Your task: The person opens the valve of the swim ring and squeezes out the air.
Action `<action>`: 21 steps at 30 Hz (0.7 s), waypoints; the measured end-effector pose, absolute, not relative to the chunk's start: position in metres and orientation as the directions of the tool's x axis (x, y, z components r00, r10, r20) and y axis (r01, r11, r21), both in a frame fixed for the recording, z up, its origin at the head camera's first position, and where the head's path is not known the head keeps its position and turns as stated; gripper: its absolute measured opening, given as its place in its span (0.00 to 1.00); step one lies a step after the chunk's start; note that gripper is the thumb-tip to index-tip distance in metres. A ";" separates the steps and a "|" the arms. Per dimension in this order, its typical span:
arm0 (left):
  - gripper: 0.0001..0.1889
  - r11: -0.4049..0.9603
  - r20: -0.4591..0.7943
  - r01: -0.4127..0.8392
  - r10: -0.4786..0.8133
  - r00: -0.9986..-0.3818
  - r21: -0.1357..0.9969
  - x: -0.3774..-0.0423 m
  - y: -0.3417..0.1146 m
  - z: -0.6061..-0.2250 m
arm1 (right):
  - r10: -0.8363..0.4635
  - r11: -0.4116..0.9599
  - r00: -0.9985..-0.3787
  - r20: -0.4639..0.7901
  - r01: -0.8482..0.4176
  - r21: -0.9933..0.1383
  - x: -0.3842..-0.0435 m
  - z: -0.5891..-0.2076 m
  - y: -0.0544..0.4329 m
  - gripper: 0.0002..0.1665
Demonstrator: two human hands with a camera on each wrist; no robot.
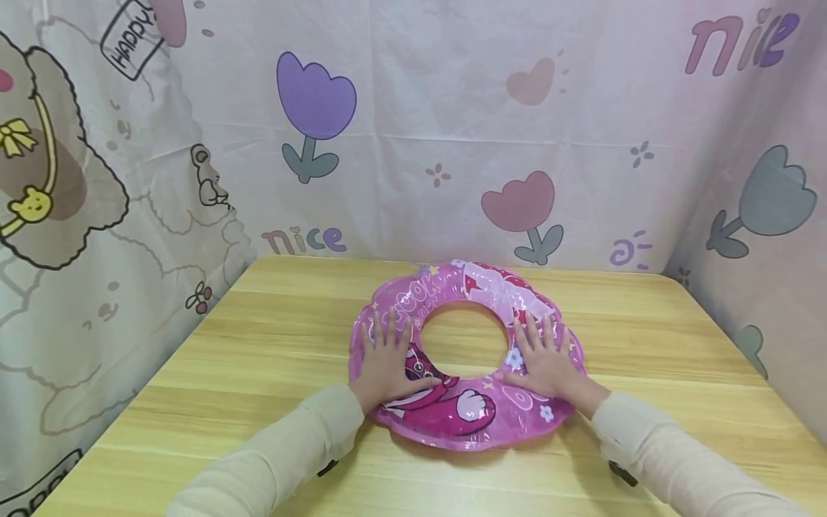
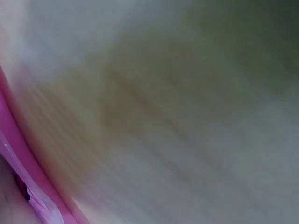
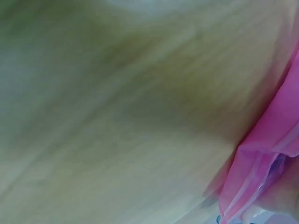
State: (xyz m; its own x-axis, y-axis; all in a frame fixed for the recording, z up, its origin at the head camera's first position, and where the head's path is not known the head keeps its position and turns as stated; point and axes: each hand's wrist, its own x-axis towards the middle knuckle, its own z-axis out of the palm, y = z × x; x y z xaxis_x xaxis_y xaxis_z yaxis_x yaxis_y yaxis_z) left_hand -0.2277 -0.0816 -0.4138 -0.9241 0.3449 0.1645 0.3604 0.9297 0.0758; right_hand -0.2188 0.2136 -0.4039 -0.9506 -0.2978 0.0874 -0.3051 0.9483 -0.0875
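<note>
- Two hands lie on a pink swim ring [image 1: 468, 424], which rests flat on the wooden table [image 1: 194, 402] near its middle, its 12 o'clock side reaching towards the far edge.
- The left hand [image 1: 386, 368] rests at about 8 to 9 o'clock on the ring, palm down, fingers straight and spread towards 12 o'clock, thumb stretched towards 3; it grips nothing.
- The right hand [image 1: 545, 364] rests at about 3 to 4 o'clock, fingers likewise straight and spread, towards 11 o'clock, thumb towards 9; it too grips nothing.
- On the ring, a white bow [image 1: 507, 293] is printed at 1 o'clock, lettering [image 1: 413, 300] around 10 to 11, and a white paw [image 1: 474, 406] at 6.
- Both wrist views are mostly blurred, with the ring's pink edge at 8 o'clock in the left and at 4 in the right.
- Pale sleeves [image 1: 278, 452] cover both arms, with a black strap [image 1: 623, 472] showing below each cuff.
- Behind the table hangs a printed cloth [image 1: 413, 93], with a purple tulip [image 1: 316, 97] at 11 o'clock from the ring and the word "nice" [image 1: 741, 43] at 2.
</note>
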 end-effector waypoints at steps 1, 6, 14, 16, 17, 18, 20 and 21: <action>0.62 0.929 0.157 0.361 0.346 -0.925 0.080 -0.228 -0.082 -0.414 | -0.299 0.947 -0.951 0.082 -0.306 -0.096 -0.220 -0.404 0.214 0.63; 0.62 0.929 0.107 0.354 0.343 -0.933 0.112 -0.231 -0.081 -0.414 | -0.293 0.948 -0.955 0.037 -0.295 -0.119 -0.223 -0.404 0.214 0.62; 0.59 0.932 0.013 0.341 0.342 -0.940 0.124 -0.235 -0.081 -0.413 | -0.282 0.951 -0.957 -0.063 -0.270 -0.147 -0.228 -0.402 0.213 0.62; 0.58 0.932 -0.005 0.339 0.343 -0.939 0.132 -0.236 -0.081 -0.411 | -0.285 0.948 -0.955 -0.076 -0.269 -0.171 -0.229 -0.401 0.213 0.61; 0.57 0.930 -0.006 0.341 0.345 -0.939 0.135 -0.236 -0.081 -0.410 | -0.287 0.946 -0.954 -0.084 -0.269 -0.179 -0.230 -0.401 0.213 0.60; 0.57 0.930 -0.013 0.342 0.347 -0.938 0.138 -0.236 -0.081 -0.410 | -0.288 0.946 -0.953 -0.092 -0.268 -0.184 -0.231 -0.400 0.213 0.60; 0.56 0.930 -0.032 0.341 0.348 -0.937 0.135 -0.237 -0.082 -0.409 | -0.290 0.944 -0.951 -0.107 -0.267 -0.192 -0.233 -0.400 0.213 0.60; 0.56 0.929 -0.035 0.342 0.350 -0.936 0.138 -0.237 -0.082 -0.408 | -0.290 0.945 -0.950 -0.119 -0.264 -0.192 -0.234 -0.400 0.213 0.60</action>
State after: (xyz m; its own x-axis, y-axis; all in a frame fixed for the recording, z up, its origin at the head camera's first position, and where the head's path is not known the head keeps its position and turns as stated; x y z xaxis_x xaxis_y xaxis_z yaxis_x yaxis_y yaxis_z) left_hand -0.2374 -0.0825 -0.4083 -0.9360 0.3502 -0.0354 0.3425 0.9293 0.1382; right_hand -0.2341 0.2135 -0.3999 -0.9498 -0.2895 -0.1189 -0.2641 0.9452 -0.1921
